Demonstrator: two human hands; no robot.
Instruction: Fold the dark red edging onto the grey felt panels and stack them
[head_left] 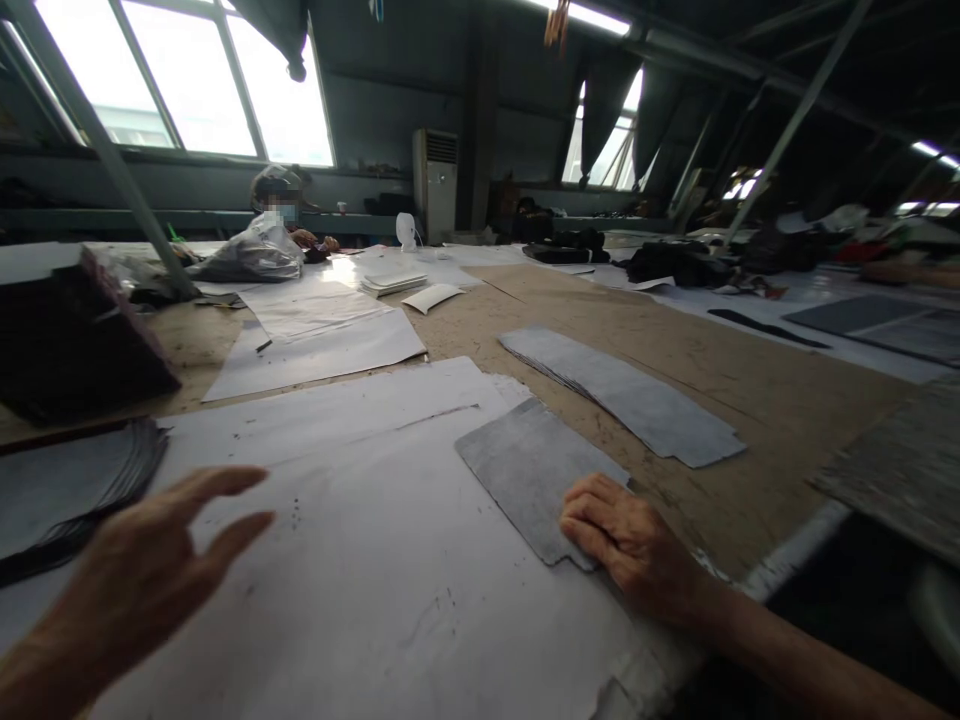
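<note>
The worktable [787, 400] took up most of the room in front of me, its brown surface stretching toward a bright window [187, 85]. A tall air conditioner [436, 185] stood against the far wall, and beyond the table another person [274, 187] was partly hidden behind a clear plastic bag [247, 250]. A large white sheet [360, 590] covered the near part of the table, marked with small dark specks. At the worker's far left sat a thick dark block of material [75, 330], with a grey stack [64, 485] in front of it, its dark edges fanned out. Over on the right, a long grey pile [622, 395] lay on the bare brown top, its layers showing along one side. Nearer, just beside that pile, a shorter grey piece [525, 470] lay flat, mostly on the white sheet. The right hand [630, 540] rested on its right-hand end, fingers bent and pressed together; I couldn't tell whether the thumb pinched it from below. The left hand [142, 570] hung near the fanned stack, holding nothing, thumb and forefinger spread well apart, the other fingers out of my sight.
</note>
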